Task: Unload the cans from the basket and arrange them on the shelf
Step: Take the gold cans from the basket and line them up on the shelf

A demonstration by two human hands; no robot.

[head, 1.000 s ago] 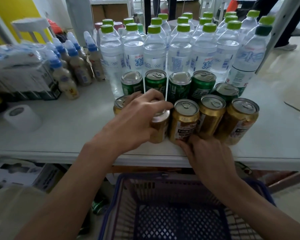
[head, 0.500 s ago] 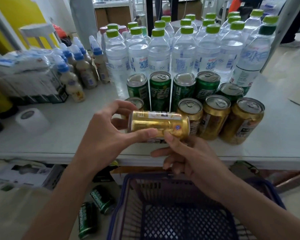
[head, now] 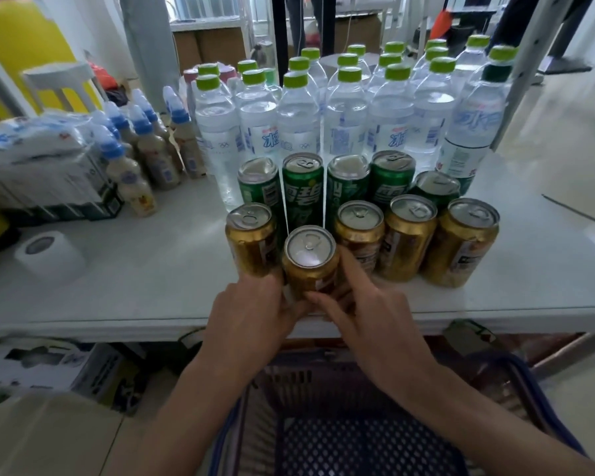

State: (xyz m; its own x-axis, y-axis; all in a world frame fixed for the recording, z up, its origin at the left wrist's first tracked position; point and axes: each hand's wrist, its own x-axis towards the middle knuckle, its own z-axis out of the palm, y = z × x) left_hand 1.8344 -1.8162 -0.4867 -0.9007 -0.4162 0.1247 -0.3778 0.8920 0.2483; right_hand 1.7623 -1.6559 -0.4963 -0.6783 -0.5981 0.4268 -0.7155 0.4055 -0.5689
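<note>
Both hands grip one upright gold can [head: 310, 261] near the surface's [head: 145, 269] near edge: left hand [head: 255, 312] and right hand [head: 368, 314] press their fingers around its lower body, hiding its label. Green cans [head: 303, 190] behind show white lettering, probably 雪碧; water bottles [head: 301, 111] read 冰. Open room lies left, toward the paper roll [head: 50, 257]. The basket [head: 358, 441] is cut off below.

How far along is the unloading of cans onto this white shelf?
Nearly done, it seems. Five green cans and four upright gold cans already stand in rows on the white shelf. Both the left hand and right hand are setting a fifth gold can upright. The blue plastic basket shows no cans.
</note>
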